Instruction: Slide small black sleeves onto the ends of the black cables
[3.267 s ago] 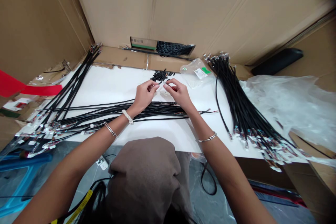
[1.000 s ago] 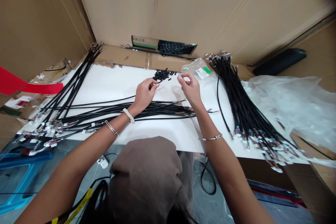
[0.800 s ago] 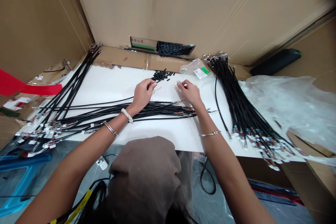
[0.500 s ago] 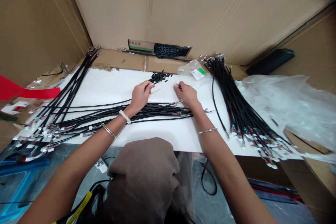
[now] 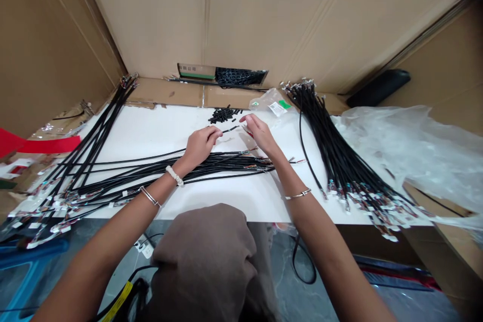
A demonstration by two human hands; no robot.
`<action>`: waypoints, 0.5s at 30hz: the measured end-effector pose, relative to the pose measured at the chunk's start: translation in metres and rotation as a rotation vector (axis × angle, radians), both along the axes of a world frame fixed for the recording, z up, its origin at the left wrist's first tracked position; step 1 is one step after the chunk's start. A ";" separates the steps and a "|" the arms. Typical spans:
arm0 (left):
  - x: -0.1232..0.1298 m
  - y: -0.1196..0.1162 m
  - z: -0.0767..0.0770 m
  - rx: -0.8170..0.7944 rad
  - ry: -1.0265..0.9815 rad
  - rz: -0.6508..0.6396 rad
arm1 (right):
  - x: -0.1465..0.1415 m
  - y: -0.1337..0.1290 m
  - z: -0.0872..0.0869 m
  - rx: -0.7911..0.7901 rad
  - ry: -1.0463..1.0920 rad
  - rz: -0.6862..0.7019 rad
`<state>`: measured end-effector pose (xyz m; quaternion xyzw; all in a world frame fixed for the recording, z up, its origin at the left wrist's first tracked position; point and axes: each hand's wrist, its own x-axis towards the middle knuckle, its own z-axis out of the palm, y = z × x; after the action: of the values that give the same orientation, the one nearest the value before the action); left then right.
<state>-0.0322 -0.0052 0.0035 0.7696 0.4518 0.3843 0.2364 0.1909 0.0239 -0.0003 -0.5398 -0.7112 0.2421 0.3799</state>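
My left hand (image 5: 204, 145) is closed on a black cable (image 5: 231, 129), whose end sticks out past the fingertips to the right. The rest of that cable runs back to the left under the hand. Just right of the cable's end is my right hand (image 5: 259, 133), its index finger stretched out and the other fingers curled. A thin item with a red part (image 5: 249, 133) shows under those fingers, too small to name. Beyond both hands lies a pile of short black tube pieces (image 5: 223, 114). Several loose black cables (image 5: 222, 163) with bared wire ends lie beneath my wrists.
A thick bundle of black cables (image 5: 317, 131) with white connectors lies at the right, beside crumpled clear plastic (image 5: 385, 146). More cables (image 5: 109, 126) cross at the left. A clear bag (image 5: 272, 100) lies behind my right hand. Cardboard walls (image 5: 241, 20) surround the white tabletop (image 5: 151, 126).
My left hand has drawn back from the pile toward me, and the cable end now shows. My right hand's index finger has extended toward it. The whole view has shifted slightly.
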 end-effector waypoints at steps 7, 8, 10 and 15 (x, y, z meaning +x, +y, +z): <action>0.001 0.002 -0.006 0.102 0.055 -0.006 | -0.015 -0.010 0.010 -0.165 0.190 0.288; 0.001 0.002 -0.006 0.114 0.059 -0.006 | -0.014 -0.009 0.010 -0.172 0.199 0.292; 0.000 0.003 -0.008 0.137 0.071 -0.006 | -0.012 -0.009 0.011 -0.175 0.212 0.290; 0.000 0.002 -0.009 0.164 0.088 -0.003 | -0.010 -0.013 0.017 -0.092 0.140 0.301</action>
<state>-0.0317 -0.0036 -0.0053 0.8031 0.4277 0.3854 0.1532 0.1812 0.0108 0.0162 -0.4257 -0.7439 0.3656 0.3629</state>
